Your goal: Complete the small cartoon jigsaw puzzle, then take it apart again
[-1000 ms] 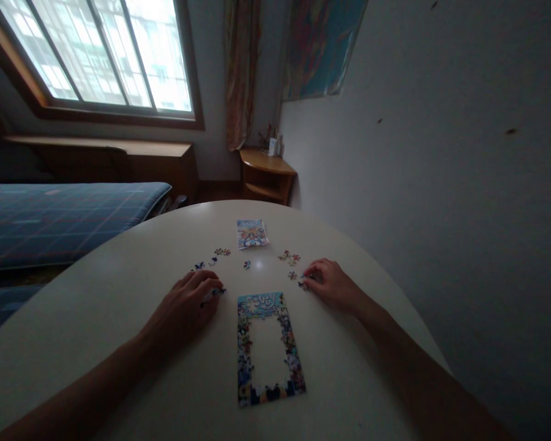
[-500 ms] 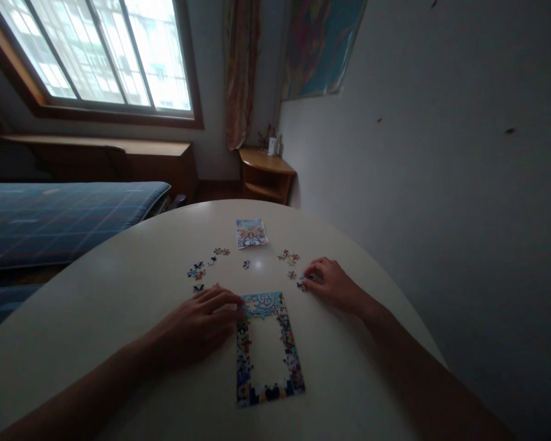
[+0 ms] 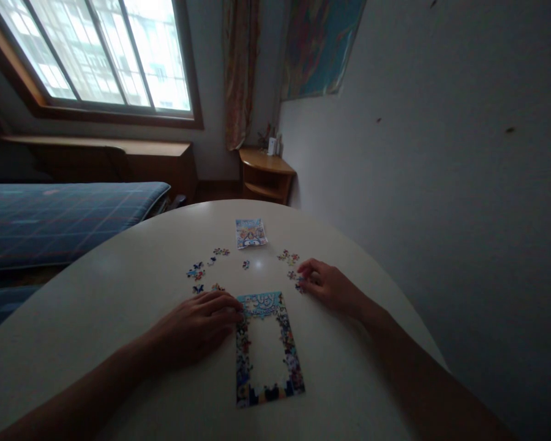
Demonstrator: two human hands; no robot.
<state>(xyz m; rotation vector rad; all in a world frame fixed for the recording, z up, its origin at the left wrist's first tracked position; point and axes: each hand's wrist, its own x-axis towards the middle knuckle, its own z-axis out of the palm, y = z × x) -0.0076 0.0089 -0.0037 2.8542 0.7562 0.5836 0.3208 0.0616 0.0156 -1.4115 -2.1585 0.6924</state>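
Observation:
My left hand (image 3: 206,321) lies open and flat on the table, its fingertips at the upper left edge of a jigsaw frame (image 3: 294,367). The frame is a partly built puzzle with a colourful border, a blue lettered top and a bare middle. Over to the right, my right hand (image 3: 328,285) has its fingers curled down at a small puzzle piece (image 3: 299,286); the fingertips partly cover it. Another loose piece (image 3: 291,275) lies just left of those fingers. Beyond my left hand are a dark piece (image 3: 198,289) and an orange-toned piece (image 3: 218,287), partly hidden.
More loose pieces lie in groups at the left (image 3: 196,271), far left (image 3: 221,251) and right (image 3: 288,257), with a single piece (image 3: 246,264) between them. A printed picture packet (image 3: 251,234) lies farther back on the round white table (image 3: 165,245). A wall (image 3: 417,184) stands at the right.
My right hand has shifted slightly left, its fingers lower and closer over the pieces there. The left hand has slid back a little, showing more of the orange-toned piece.

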